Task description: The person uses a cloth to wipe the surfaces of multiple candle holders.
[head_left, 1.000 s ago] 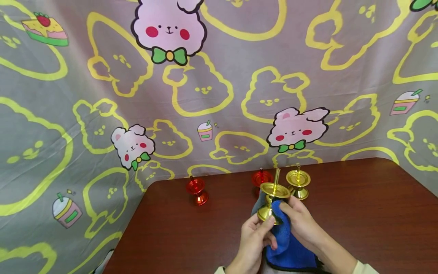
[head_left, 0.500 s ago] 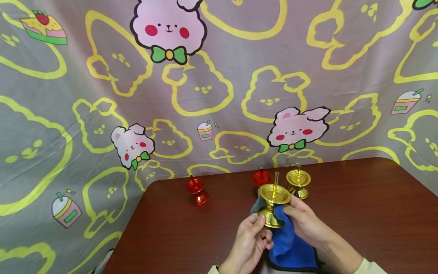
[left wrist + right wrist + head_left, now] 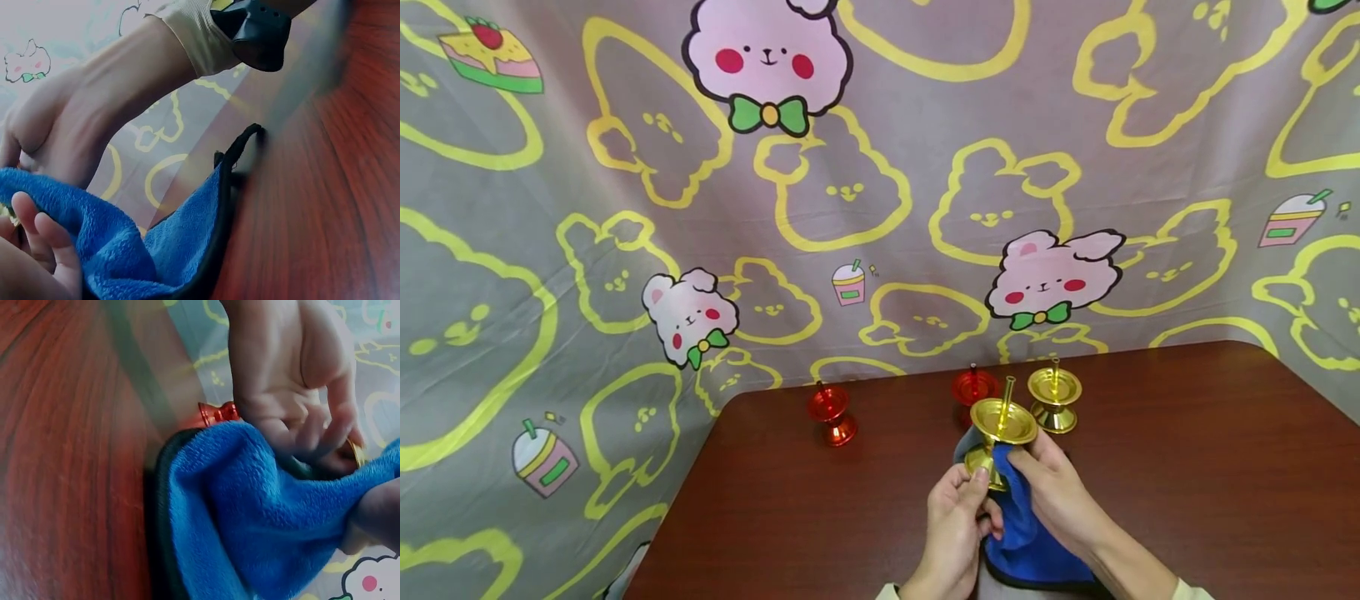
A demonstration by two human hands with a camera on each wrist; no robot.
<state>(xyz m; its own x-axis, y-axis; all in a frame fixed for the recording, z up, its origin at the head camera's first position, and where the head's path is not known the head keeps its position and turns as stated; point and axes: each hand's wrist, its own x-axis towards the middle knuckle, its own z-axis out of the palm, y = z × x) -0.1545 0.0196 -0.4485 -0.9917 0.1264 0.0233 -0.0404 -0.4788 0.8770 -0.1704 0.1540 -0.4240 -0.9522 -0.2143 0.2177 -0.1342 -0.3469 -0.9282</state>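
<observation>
Our left hand (image 3: 953,517) pinches the flared foot of a shiny gold metal-looking candle holder (image 3: 1000,433), thumb in front, the fingers below curled loosely. Our right hand (image 3: 1063,492) pinches a soft, plush blue cloth with a dark edge (image 3: 1033,542) against the holder's narrow waist, just under the dish. The right fingertips are behind the dish and cloth, so we can't fairly say whether they grip metal too.

The step in hand looks like wiping. To do it well, we would hold the foot firmly, turn it a little at a time with the left hand, and let the cloth follow the waist right round. A light thumb should spare the thin upright tube from bending, and fabric between skin and metal should save fresh smudges.

The loose end of the cloth hangs down toward us, so we ought to gather it. Beyond our hands, on the reddish-brown wood-look table (image 3: 812,517), stand a second gold holder (image 3: 1055,390), a red metallic holder (image 3: 976,387) partly hidden behind ours, and another red one (image 3: 831,408) well apart to the left.
</observation>
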